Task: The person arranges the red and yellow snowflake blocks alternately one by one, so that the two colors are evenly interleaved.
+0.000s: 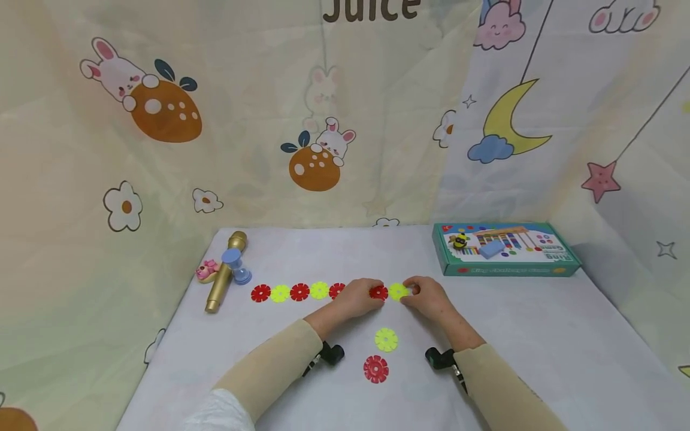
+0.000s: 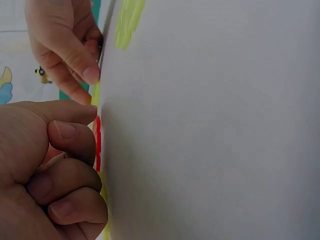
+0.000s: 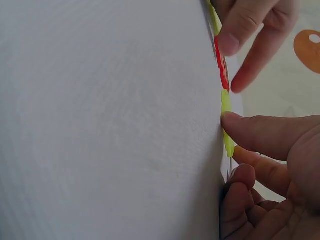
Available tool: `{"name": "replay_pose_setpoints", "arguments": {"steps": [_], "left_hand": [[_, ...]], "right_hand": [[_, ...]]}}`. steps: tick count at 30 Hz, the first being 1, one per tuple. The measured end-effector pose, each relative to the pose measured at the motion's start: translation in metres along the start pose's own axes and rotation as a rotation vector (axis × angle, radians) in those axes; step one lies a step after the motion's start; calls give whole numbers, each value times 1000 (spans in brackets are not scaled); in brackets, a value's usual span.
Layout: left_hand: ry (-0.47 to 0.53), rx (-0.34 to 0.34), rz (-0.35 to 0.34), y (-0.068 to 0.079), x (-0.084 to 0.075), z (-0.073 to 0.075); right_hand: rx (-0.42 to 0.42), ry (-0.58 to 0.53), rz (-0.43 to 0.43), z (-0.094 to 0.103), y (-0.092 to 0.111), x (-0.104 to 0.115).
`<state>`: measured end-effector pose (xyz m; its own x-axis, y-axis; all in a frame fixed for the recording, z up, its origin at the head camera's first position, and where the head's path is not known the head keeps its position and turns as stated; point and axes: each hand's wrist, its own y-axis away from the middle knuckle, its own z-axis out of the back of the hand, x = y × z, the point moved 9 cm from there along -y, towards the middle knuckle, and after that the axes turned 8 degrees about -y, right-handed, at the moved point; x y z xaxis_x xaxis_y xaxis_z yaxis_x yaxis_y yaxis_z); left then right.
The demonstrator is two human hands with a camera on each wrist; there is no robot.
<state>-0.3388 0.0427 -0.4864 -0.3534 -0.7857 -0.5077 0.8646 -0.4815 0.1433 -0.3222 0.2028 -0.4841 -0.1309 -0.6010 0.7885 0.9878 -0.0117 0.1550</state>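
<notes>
Notched flower-shaped discs lie in a row on the white table, red alternating with yellow-green. Near the row's right end, my left hand [image 1: 357,298] has its thumb and index finger around a red disc [image 1: 379,293]; its other fingers are curled in the left wrist view. Just beside it, my right hand [image 1: 431,299] pinches the edges of a yellow-green disc [image 3: 227,132], its thumb and index finger on opposite sides. That disc lies against or very near the red one. My left hand covers part of the row, including some of another red disc [image 1: 336,290].
Nearer me lie a loose yellow-green disc [image 1: 386,340] and a red disc [image 1: 376,369]. At the left stand or lie a gold microphone [image 1: 218,290], a blue hourglass [image 1: 233,258] and a pink toy [image 1: 207,271]. A green game box [image 1: 507,270] sits back right, before the printed cloth.
</notes>
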Motion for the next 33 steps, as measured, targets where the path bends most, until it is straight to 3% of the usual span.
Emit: {"name": "replay_pose_setpoints", "arguments": {"steps": [8,14,18,22,28,33], "left_hand": [[-53,11,-75,-16,-23,-10],[-102,11,-75,-19,-25,-13],[-107,3,-85,-18,-26,-14],[-92,4,-95,-18,-26,-14],[-51,15,-85,-17,-24,-13],[-57,11,-86,-17,-25,-16]], "right_hand": [[-18,5,14,-3,-2,-3],[-8,-12,-1,-1,5,1],[14,-44,19,-3,23,9],[131,-47,131,-21,54,27],[382,213,332,-71,100,54],[455,303,331,-90,115,53]]}}
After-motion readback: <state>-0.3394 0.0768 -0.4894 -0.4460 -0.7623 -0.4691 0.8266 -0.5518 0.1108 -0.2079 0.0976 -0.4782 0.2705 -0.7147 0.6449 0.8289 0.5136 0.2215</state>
